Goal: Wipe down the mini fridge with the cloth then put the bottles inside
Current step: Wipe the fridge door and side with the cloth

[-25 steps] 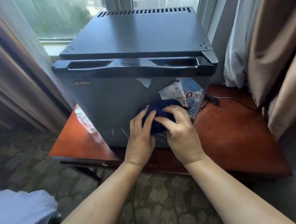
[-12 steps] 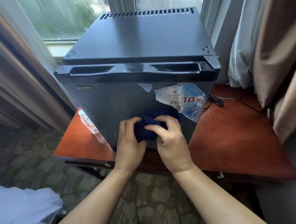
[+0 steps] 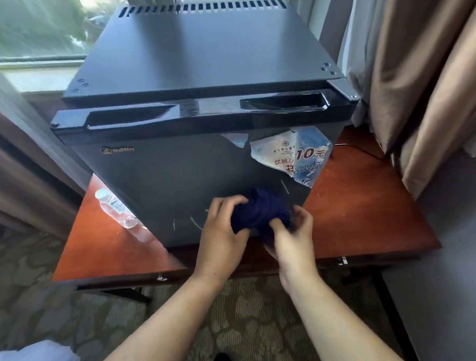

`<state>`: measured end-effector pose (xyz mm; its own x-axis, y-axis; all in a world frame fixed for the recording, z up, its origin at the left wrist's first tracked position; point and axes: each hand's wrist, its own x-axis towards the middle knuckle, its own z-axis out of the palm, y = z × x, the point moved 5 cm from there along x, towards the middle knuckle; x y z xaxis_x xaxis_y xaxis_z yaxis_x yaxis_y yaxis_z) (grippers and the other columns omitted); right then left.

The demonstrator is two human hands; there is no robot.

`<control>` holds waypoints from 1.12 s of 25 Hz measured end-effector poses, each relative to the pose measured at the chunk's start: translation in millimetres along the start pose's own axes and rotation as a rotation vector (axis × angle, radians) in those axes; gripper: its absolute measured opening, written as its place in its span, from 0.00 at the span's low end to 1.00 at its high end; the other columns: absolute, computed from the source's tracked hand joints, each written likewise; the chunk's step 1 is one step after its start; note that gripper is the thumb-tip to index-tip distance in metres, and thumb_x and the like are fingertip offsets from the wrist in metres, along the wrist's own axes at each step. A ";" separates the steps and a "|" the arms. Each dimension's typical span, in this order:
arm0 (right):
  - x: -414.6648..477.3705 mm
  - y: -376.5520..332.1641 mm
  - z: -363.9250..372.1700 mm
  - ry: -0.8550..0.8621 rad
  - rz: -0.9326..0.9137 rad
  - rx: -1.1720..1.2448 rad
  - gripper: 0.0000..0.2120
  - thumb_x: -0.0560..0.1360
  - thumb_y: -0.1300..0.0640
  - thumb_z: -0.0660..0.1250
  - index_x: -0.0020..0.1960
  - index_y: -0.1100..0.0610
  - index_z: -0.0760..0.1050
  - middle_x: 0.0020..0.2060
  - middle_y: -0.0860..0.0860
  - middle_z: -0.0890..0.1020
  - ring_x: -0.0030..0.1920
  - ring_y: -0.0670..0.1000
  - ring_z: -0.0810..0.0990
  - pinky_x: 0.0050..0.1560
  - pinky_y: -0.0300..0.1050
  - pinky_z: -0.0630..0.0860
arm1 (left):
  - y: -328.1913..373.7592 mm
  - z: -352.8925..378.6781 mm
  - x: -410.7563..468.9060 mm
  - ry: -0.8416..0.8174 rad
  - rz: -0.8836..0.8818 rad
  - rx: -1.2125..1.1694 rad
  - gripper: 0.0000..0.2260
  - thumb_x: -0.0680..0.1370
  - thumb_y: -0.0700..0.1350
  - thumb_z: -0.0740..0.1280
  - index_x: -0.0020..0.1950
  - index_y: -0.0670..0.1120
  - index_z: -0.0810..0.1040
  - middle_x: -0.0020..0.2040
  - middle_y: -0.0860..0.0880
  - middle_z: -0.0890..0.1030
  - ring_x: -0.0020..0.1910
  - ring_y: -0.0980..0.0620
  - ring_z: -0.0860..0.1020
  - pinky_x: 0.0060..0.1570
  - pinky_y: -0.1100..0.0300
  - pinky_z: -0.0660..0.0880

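A black mini fridge (image 3: pixel 176 171) stands with its door closed on a reddish wooden table (image 3: pixel 367 214). A bunched dark blue cloth (image 3: pixel 260 209) sits against the lower front of the door. My left hand (image 3: pixel 223 232) grips the cloth from the left, fingers curled over it. My right hand (image 3: pixel 291 238) pinches it from the lower right. A clear plastic bottle (image 3: pixel 114 207) lies on the table beside the fridge's left side, partly hidden by it. A torn paper sticker (image 3: pixel 296 155) hangs on the door's upper right.
Curtains (image 3: pixel 429 80) hang close on the right and left of the fridge, with a window (image 3: pixel 41 18) behind. A black cable (image 3: pixel 362 151) runs over the table at the right. Patterned carpet (image 3: pixel 251 319) lies below, and white fabric (image 3: pixel 34 354) shows at the bottom left.
The cloth and both hands have slid lower on the door, below the sticker. My right hand has shifted from the top of the cloth to its lower right side.
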<state>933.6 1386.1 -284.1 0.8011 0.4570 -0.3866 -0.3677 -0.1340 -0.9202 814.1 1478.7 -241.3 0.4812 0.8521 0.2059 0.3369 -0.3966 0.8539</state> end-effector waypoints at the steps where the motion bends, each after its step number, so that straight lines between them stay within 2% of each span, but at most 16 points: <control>1: -2.2 3.4 6.3 -0.045 0.187 0.147 0.21 0.73 0.54 0.71 0.64 0.44 0.71 0.57 0.50 0.81 0.57 0.55 0.82 0.59 0.63 0.82 | 5.6 0.3 2.5 -0.015 0.002 -0.024 0.25 0.69 0.30 0.71 0.61 0.51 0.78 0.58 0.55 0.74 0.57 0.67 0.74 0.56 0.77 0.67; 2: -6.9 2.6 12.5 -0.094 0.321 0.285 0.16 0.78 0.55 0.68 0.65 0.48 0.73 0.54 0.52 0.83 0.55 0.55 0.83 0.54 0.60 0.83 | 12.5 0.9 5.5 -0.038 0.010 -0.048 0.25 0.70 0.30 0.71 0.62 0.52 0.78 0.59 0.56 0.74 0.59 0.67 0.74 0.57 0.77 0.68; 4: -17.2 -5.7 22.3 -0.176 0.453 0.499 0.11 0.81 0.53 0.64 0.61 0.54 0.79 0.47 0.54 0.87 0.50 0.54 0.84 0.48 0.51 0.84 | 31.6 3.9 10.5 -0.120 0.065 -0.074 0.25 0.72 0.33 0.70 0.65 0.53 0.77 0.62 0.56 0.73 0.62 0.65 0.74 0.60 0.74 0.69; 5: -19.1 -9.1 25.9 -0.207 0.470 0.578 0.13 0.81 0.52 0.62 0.60 0.55 0.81 0.47 0.54 0.88 0.51 0.53 0.85 0.49 0.49 0.83 | 41.9 6.1 11.4 -0.176 0.087 -0.073 0.25 0.73 0.36 0.70 0.68 0.54 0.76 0.64 0.57 0.72 0.64 0.64 0.73 0.63 0.73 0.69; 7: -17.5 -15.1 30.1 -0.217 0.464 0.675 0.16 0.80 0.52 0.63 0.63 0.55 0.82 0.53 0.55 0.88 0.55 0.55 0.85 0.50 0.49 0.83 | 56.0 7.8 12.2 -0.229 0.049 -0.076 0.23 0.75 0.44 0.71 0.70 0.56 0.76 0.67 0.59 0.71 0.66 0.66 0.71 0.66 0.72 0.67; 9: -10.3 -16.8 25.9 -0.165 0.470 0.704 0.17 0.79 0.53 0.65 0.66 0.54 0.80 0.59 0.57 0.86 0.56 0.57 0.85 0.45 0.49 0.85 | 61.8 1.0 13.4 -0.105 -0.076 -0.136 0.18 0.78 0.51 0.70 0.68 0.56 0.77 0.65 0.58 0.71 0.63 0.67 0.73 0.65 0.71 0.69; 10: -5.8 -17.4 22.4 -0.139 0.477 0.717 0.17 0.80 0.54 0.65 0.67 0.55 0.79 0.61 0.58 0.84 0.55 0.58 0.84 0.45 0.51 0.85 | 62.7 -2.7 16.1 -0.003 -0.132 -0.173 0.16 0.78 0.54 0.70 0.66 0.55 0.78 0.63 0.57 0.73 0.61 0.64 0.75 0.65 0.67 0.72; 12: 0.8 -17.8 17.2 -0.126 0.498 0.772 0.17 0.81 0.57 0.64 0.68 0.57 0.78 0.65 0.61 0.80 0.58 0.63 0.81 0.50 0.58 0.85 | 66.0 -5.4 23.3 0.155 -0.228 -0.227 0.13 0.77 0.58 0.71 0.59 0.54 0.81 0.56 0.55 0.77 0.55 0.59 0.79 0.62 0.56 0.78; 14: 3.6 -18.9 13.4 -0.169 0.538 0.791 0.17 0.81 0.59 0.64 0.69 0.57 0.76 0.67 0.62 0.77 0.61 0.66 0.79 0.52 0.63 0.84 | 72.0 -3.6 31.9 0.223 -0.288 -0.293 0.09 0.76 0.56 0.72 0.51 0.53 0.83 0.44 0.54 0.82 0.45 0.58 0.81 0.53 0.52 0.81; 16: 7.3 -19.6 7.8 -0.189 0.569 0.780 0.18 0.80 0.59 0.66 0.69 0.58 0.76 0.68 0.62 0.76 0.64 0.68 0.77 0.55 0.65 0.83 | 78.0 -3.8 34.1 0.296 -0.322 -0.346 0.06 0.76 0.52 0.74 0.45 0.50 0.84 0.32 0.56 0.80 0.33 0.60 0.77 0.42 0.56 0.79; 17: 9.8 -20.0 5.2 -0.193 0.585 0.770 0.18 0.80 0.59 0.66 0.69 0.57 0.76 0.68 0.62 0.76 0.64 0.68 0.77 0.57 0.65 0.82 | 78.9 -5.5 33.9 0.341 -0.328 -0.364 0.06 0.77 0.50 0.74 0.44 0.49 0.84 0.29 0.57 0.77 0.31 0.59 0.74 0.38 0.57 0.75; 20: 14.6 -23.6 -2.1 -0.199 0.607 0.724 0.18 0.80 0.58 0.68 0.69 0.57 0.75 0.68 0.61 0.75 0.66 0.68 0.75 0.59 0.64 0.81 | 80.9 -10.4 34.2 0.426 -0.313 -0.350 0.07 0.77 0.50 0.73 0.43 0.48 0.84 0.27 0.56 0.75 0.28 0.58 0.71 0.36 0.58 0.72; 25: 15.7 -29.9 -9.2 -0.223 0.616 0.679 0.17 0.80 0.59 0.66 0.69 0.57 0.75 0.67 0.61 0.75 0.66 0.67 0.75 0.62 0.65 0.79 | 74.0 -11.1 40.7 0.490 -0.358 -0.300 0.09 0.76 0.54 0.73 0.41 0.50 0.83 0.30 0.54 0.80 0.29 0.58 0.76 0.38 0.57 0.74; 28: 17.4 -32.5 -12.3 -0.226 0.617 0.667 0.17 0.80 0.60 0.66 0.68 0.57 0.76 0.67 0.61 0.75 0.66 0.67 0.75 0.61 0.64 0.80 | 67.2 -6.8 33.1 0.460 -0.387 -0.235 0.16 0.80 0.58 0.66 0.41 0.48 0.82 0.28 0.52 0.79 0.29 0.54 0.76 0.39 0.55 0.74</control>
<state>965.3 1387.6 -261.6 0.2891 0.6427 -0.7095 -0.9483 0.0906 -0.3043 847.1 1482.6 -173.9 -0.0537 0.9986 0.0017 0.2054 0.0094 0.9786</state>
